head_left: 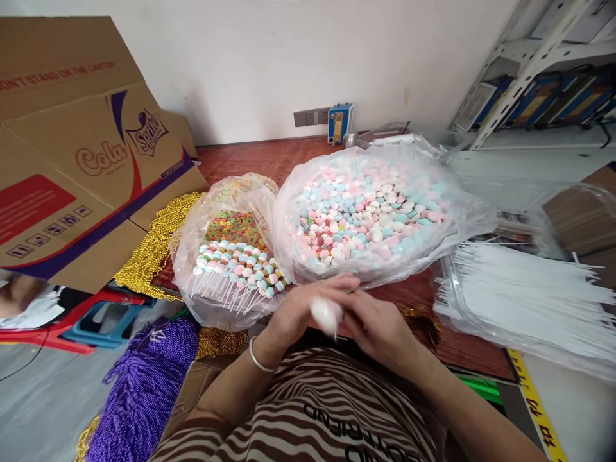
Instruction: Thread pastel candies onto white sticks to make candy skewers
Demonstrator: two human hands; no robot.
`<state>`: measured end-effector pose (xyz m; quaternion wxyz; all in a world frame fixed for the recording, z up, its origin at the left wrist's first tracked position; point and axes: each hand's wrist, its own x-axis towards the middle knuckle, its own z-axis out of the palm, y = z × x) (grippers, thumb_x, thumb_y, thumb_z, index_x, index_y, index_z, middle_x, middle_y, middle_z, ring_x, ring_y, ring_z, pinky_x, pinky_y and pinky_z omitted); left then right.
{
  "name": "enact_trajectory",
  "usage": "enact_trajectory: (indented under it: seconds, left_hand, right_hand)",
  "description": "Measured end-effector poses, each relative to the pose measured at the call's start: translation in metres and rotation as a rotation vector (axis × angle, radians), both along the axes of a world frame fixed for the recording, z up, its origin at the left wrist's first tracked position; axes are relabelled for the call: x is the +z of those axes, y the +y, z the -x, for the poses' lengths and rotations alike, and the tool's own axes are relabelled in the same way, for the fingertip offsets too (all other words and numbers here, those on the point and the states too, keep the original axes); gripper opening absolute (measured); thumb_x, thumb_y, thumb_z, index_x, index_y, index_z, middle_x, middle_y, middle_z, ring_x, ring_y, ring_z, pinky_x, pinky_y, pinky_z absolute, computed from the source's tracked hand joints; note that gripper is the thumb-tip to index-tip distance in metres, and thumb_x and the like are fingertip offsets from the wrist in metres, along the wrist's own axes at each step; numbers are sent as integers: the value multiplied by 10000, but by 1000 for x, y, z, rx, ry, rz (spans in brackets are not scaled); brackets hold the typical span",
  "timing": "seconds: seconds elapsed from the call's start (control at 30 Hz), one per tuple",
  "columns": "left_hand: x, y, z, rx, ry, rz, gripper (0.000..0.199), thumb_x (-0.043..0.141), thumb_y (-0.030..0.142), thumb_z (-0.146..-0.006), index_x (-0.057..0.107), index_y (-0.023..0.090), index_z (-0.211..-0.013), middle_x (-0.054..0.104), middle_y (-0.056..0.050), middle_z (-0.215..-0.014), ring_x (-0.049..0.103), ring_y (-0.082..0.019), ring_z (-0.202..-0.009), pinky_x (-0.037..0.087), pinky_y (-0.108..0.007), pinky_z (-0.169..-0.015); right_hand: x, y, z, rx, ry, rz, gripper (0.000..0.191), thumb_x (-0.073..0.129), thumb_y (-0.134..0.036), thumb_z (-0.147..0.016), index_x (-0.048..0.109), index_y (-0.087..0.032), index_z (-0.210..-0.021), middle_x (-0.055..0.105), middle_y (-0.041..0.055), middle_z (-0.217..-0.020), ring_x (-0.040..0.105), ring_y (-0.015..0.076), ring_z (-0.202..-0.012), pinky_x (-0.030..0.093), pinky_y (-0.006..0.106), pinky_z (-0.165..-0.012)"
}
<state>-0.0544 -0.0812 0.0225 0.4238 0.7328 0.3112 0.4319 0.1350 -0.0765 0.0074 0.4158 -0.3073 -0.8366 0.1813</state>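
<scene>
My left hand (pixel 294 312) and my right hand (pixel 382 324) meet just above the table's front edge, close to my body. Between them is a small white rounded piece (pixel 326 314), blurred, with the fingers closed around it. Beyond the hands lies a big clear bag (pixel 370 212) of pink, white and blue candy-like pieces. To its left, an open clear bag (pixel 226 250) holds small colourful bits and rows of beaded pieces on white sticks (pixel 235 295). White sticks (pixel 529 295) fill a plastic bag at the right.
A large cardboard carton (pixel 72 147) stands at the left beside gold bead strands (pixel 158 250). Purple strands (pixel 149 385) hang lower left. Another person's hand (pixel 19 295) shows at the left edge. A blue box (pixel 340 124) stands by the wall.
</scene>
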Motion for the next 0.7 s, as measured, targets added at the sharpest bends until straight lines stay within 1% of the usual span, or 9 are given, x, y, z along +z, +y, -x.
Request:
enact_trajectory:
  seconds: [0.07, 0.17, 0.23, 0.3, 0.4, 0.47, 0.57, 0.63, 0.7]
  left_hand:
    - [-5, -8, -3, -32, 219, -234, 421, 387, 381, -1052, 789, 280, -1129, 613, -97, -1463, 422, -343, -1486, 362, -648, -1191]
    - [-31, -19, -13, 34, 336, -442, 348, 479, 395, -1018, 779, 264, -1132, 561, -107, -1517, 234, -364, -1566, 147, -727, -1227]
    - [-48, -21, -15, 82, 255, -318, 447, 440, 491, -1020, 755, 227, -1196, 547, -149, -1523, 291, -365, -1547, 171, -703, -1233]
    - [-53, -21, -10, 37, 65, -69, 659, 328, 658, -999, 702, 209, -1305, 572, -175, -1494, 446, -357, -1467, 314, -630, -1215]
    - [-38, -26, 6, -59, -273, 241, 935, 216, 862, -882, 563, 219, -1465, 605, -168, -1457, 595, -355, -1329, 499, -537, -1101]
    - [-23, -33, 18, 5, -295, 301, 881, 392, 843, -868, 532, 224, -1478, 606, -158, -1455, 606, -355, -1309, 518, -515, -1082]
    - [-15, -48, 38, 343, 12, 111, 253, 746, 413, -866, 737, 211, -1019, 761, -86, -1145, 690, -280, -1145, 531, -441, -1055]
    - [-19, -63, 56, 658, 113, -11, 135, 786, 300, -824, 715, 186, -842, 765, -43, -969, 716, -229, -971, 567, -379, -955]
    - [-26, -80, 79, 1030, 92, -28, 138, 755, 291, -846, 701, 165, -863, 729, -2, -850, 683, -165, -774, 576, -307, -794]
  right_hand:
    - [-5, 10, 0, -113, 149, 183, 126, 555, -271, -985, 644, -220, -912, 704, 32, -790, 653, 171, -691, 507, 264, -607]
    - [0, 20, -6, -210, 413, 392, 156, 601, -326, -972, 600, -223, -855, 643, -10, -711, 585, 141, -590, 460, 239, -518]
    - [10, 18, -10, -222, 523, 377, 112, 592, -297, -980, 595, -228, -892, 623, -21, -713, 556, 127, -567, 444, 233, -513]
    - [19, 11, -10, -110, 438, 257, 53, 588, -235, -977, 615, -233, -931, 641, -14, -748, 561, 122, -591, 455, 233, -555]
    - [17, -4, 7, 206, 90, 76, 128, 557, -152, -955, 648, -214, -889, 670, 15, -762, 594, 136, -654, 477, 244, -630]
    - [5, -11, 32, 272, 28, 94, 169, 510, -122, -944, 651, -177, -869, 690, 53, -787, 632, 170, -725, 509, 279, -701]
    - [-21, -13, 75, 323, 188, 377, 176, 556, -96, -909, 670, -139, -1036, 739, 76, -999, 681, 184, -899, 535, 278, -806]
    - [-34, -11, 92, 408, 206, 501, 166, 544, -95, -949, 681, -116, -1040, 741, 70, -998, 682, 158, -892, 527, 237, -804]
    - [-40, -9, 93, 454, 133, 506, 211, 636, -234, -970, 680, -124, -1145, 741, 71, -1019, 678, 164, -921, 513, 236, -836]
